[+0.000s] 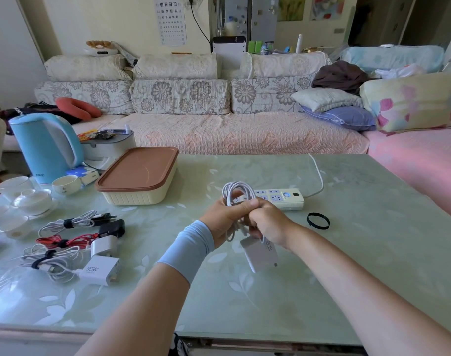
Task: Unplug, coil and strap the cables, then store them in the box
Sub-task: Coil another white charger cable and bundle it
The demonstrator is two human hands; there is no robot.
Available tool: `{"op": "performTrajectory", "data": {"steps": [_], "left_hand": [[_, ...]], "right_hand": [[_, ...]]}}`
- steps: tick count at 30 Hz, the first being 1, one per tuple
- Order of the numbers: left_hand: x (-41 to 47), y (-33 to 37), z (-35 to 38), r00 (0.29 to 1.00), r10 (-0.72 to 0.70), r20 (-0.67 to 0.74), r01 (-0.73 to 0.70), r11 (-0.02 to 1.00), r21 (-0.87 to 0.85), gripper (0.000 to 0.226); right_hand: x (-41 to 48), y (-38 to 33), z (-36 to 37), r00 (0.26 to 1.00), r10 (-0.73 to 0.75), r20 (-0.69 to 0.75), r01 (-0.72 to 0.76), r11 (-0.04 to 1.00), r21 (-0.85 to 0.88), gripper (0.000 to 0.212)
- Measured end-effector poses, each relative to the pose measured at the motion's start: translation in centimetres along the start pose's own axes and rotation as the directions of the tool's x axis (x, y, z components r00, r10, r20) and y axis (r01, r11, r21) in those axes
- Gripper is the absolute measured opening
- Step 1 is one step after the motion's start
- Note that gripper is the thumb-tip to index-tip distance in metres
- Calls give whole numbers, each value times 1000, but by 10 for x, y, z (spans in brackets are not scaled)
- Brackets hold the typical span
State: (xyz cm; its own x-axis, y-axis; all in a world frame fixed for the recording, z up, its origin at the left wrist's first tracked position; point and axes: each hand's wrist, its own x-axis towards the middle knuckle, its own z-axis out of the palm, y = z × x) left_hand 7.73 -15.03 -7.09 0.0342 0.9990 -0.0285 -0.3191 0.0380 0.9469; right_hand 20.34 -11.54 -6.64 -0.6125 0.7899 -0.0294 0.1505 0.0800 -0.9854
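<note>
Above the middle of the table my left hand [225, 219] grips a coiled white cable [236, 192], whose loops stick up over my fingers. My right hand [269, 224] holds the lower part of the same cable, and its white charger [260, 254] hangs below my palms. Just behind the hands lies a white power strip [283, 197]. A black strap [318, 220] lies loose on the table to the right. The cream box with a brown lid [139, 173] stands shut at the back left.
Three strapped cables with chargers lie at the left: a white one [72, 223], a red one [65, 241] and a white one with a 90W charger [98, 269]. A blue kettle [43, 147] and white tea cups [31, 199] stand at the far left. A sofa runs behind the table.
</note>
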Motion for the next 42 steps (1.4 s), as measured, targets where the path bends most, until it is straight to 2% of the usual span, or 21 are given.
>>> {"op": "performTrajectory", "data": {"steps": [2,3,7,10,13,17,19,22,25,27,30,34,38,40,42], "left_hand": [[2,-3,0,997,-75,2,75,997,-2,47],[2,-3,-1,996,-90,2,90,996,26,50],[4,0,-4,999,-50,-22,52,994,99,40],[5,2,-1,997,5,-76,1,997,71,19],[4,5,-2,998,9,-70,-5,998,57,28],[3,4,2,989,11,-145,-21,998,-63,17],[5,4,5,986,20,-168,-39,993,-113,5],[7,7,4,980,41,-196,-59,994,-87,10],[7,6,-2,985,19,-173,-26,999,-39,13],[6,6,-5,991,-20,-132,17,1000,-23,16],[3,8,-3,994,-95,-50,99,991,88,16],[0,9,8,963,-184,195,123,950,287,17],[2,7,19,933,-254,255,157,925,346,8],[5,7,20,931,-263,255,158,916,368,7],[10,8,20,932,-271,239,120,856,503,7]], "right_hand": [[-6,-6,1,999,-2,51,7,996,-89,54],[-8,-7,1,998,1,67,5,996,-90,56],[-9,-2,-2,993,71,92,-69,997,-24,21],[-9,4,-7,981,105,163,-121,988,93,20],[-11,6,-11,978,74,193,-104,983,150,9],[-9,12,-17,988,54,145,-49,998,-35,19],[-9,12,-17,981,88,172,-97,994,45,21],[-10,10,-22,968,132,214,-167,974,151,37],[-9,10,-30,975,185,123,-207,957,201,32],[-7,5,-36,988,156,-20,-148,967,209,26],[-7,-9,-40,978,-33,-205,35,999,5,31],[-11,-20,-34,956,-241,-167,188,940,-283,29],[-8,-25,-27,950,-247,-189,96,810,-578,40],[-2,-24,-31,937,-256,-236,48,767,-639,39],[2,-22,-35,943,-236,-237,28,762,-647,33]]}}
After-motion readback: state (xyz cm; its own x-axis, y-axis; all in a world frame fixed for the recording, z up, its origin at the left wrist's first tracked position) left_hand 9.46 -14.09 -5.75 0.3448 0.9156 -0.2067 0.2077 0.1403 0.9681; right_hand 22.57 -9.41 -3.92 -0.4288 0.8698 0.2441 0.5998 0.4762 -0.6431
